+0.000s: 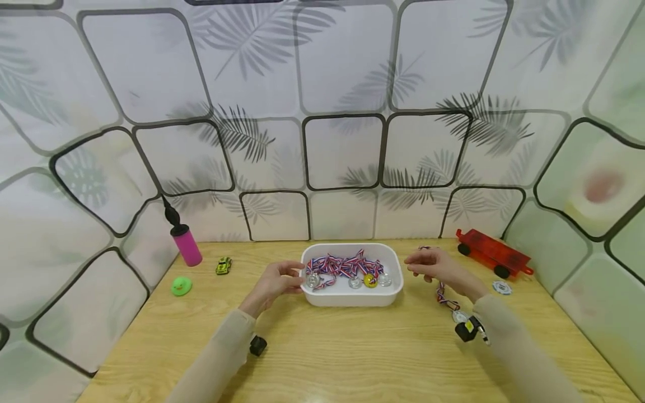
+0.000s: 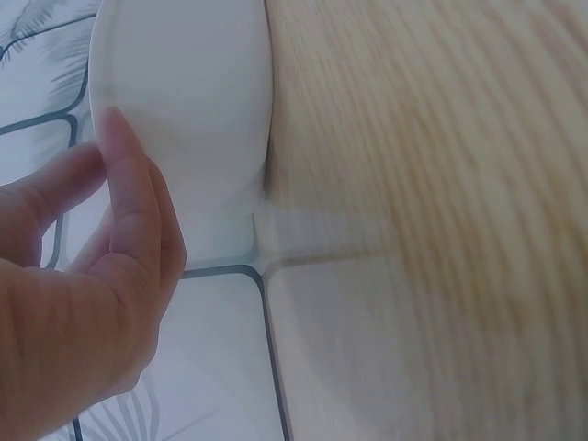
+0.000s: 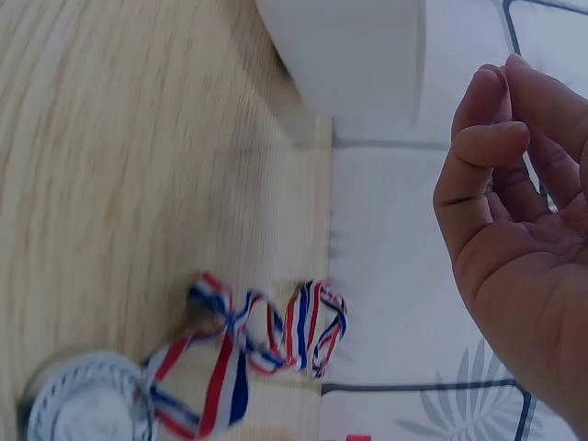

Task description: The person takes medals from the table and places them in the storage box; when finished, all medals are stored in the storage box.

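Left hand: the left hand (image 1: pixel 276 283) is at the left end of the white tub (image 1: pixel 353 296). Its fingers are loose and a bit bent, and they touch the tub's rim. It holds nothing.
Right hand: the right hand (image 1: pixel 433 267) floats just past the right end of the tub. Its fingers are bent softly with the tips close together. In the right wrist view nothing sits between the fingers (image 3: pixel 487 138).
White tub: it sits on the wooden counter (image 1: pixel 353 347) between the two hands. Inside lie medals (image 1: pixel 353 271) with red, white and blue ribbons. Most are silver and one is gold.
Loose medal: one more medal (image 1: pixel 458 316) lies on the counter under the right wrist, on the near side of the right hand. Its striped ribbon (image 3: pixel 266 335) is all curled up.
Other things: a green duck (image 1: pixel 181 286), a small yellow toy car (image 1: pixel 224 265) and a pink pump (image 1: pixel 185 243) are far off to the left of the left hand. A red toy truck bed (image 1: pixel 494 254) and a poker chip (image 1: pixel 501 287) are off to the right of the right hand.
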Tool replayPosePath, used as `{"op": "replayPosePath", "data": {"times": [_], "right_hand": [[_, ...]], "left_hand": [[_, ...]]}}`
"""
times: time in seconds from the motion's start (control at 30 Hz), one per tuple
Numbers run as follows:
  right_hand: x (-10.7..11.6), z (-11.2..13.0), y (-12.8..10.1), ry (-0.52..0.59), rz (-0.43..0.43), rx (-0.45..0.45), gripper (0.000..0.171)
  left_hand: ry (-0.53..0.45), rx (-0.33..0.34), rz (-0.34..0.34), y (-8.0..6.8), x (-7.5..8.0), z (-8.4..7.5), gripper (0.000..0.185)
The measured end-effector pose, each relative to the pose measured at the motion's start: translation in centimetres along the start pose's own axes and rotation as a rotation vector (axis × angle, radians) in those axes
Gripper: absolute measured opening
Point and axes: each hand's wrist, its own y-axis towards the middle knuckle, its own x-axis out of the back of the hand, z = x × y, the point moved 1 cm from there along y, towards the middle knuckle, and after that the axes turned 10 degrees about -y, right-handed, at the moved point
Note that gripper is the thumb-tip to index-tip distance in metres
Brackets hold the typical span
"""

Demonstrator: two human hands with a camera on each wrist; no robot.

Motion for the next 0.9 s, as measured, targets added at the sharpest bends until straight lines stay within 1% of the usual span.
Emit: {"op": "replayPosePath", "data": {"times": [0.13, 0.3, 0.4, 0.47, 0.6, 0.77, 0.9], "right_hand": [[1.0, -1.1, -1.0, 0.018, 0.0, 0.011, 0.035], [2.1, -2.2, -2.2, -0.049, 0.014, 0.04, 0.035], [2.7, -2.8, -2.9, -0.098, 0.021, 0.008, 0.038], [3.1, -3.1, -3.3, -0.115, 0.032, -0.018, 0.041], [3.7, -3.7, -4.3, -0.129, 0.075, -0.047, 0.041], [3.7, -4.6, -5.3, -0.142, 0.127, -0.049, 0.034], [3.9, -5.3, -6.1, -0.152, 0.145, -0.042, 0.031]], "left_hand": [[-0.006, -0.003, 0.005, 0.1, 0.0, 0.1, 0.043], [-0.003, 0.0, -0.003, 0.2, -0.1, 0.0, 0.043], [-0.002, -0.001, -0.005, 0.3, -0.1, 0.0, 0.043], [0.0, -0.005, 0.003, 0.3, 0.0, 0.0, 0.043], [0.001, -0.01, 0.01, 0.2, -0.1, 0.1, 0.042], [0.003, -0.011, -0.004, 0.0, 0.0, 0.1, 0.041], [0.005, -0.014, -0.007, 0.1, 0.1, 0.2, 0.041]]}}
